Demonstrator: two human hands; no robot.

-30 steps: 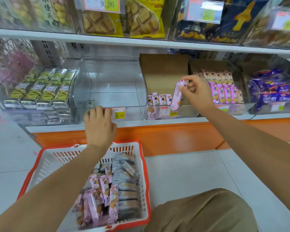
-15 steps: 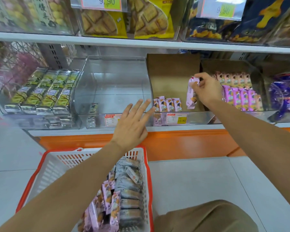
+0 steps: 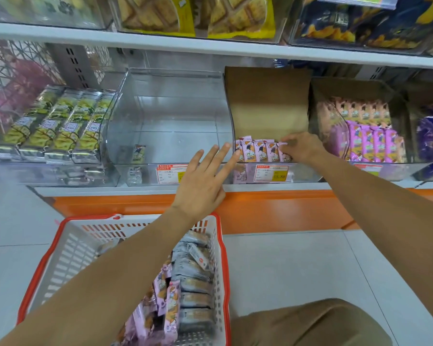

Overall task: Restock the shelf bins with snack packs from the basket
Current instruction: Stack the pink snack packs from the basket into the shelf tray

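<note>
**Pink row begun, basket far from empty**

Head view: the right hand (image 3: 301, 148) pinches the end pink pack (image 3: 283, 156) of a short upright row at the front of the cardboard-lined bin (image 3: 268, 103). The left hand (image 3: 205, 181) hovers flat, fingers spread, holding nothing. The clear plastic bin (image 3: 170, 108) alongside is nearly bare. On the floor, the slotted white basket (image 3: 68, 258) holds many glossy pink and grey packs (image 3: 193, 283), so most restocking seems left.

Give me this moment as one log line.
right grip: pinches end pink pack in cardboard-backed bin | left grip: fingers straight, spread, beside pack row | basket: holds packs
</note>
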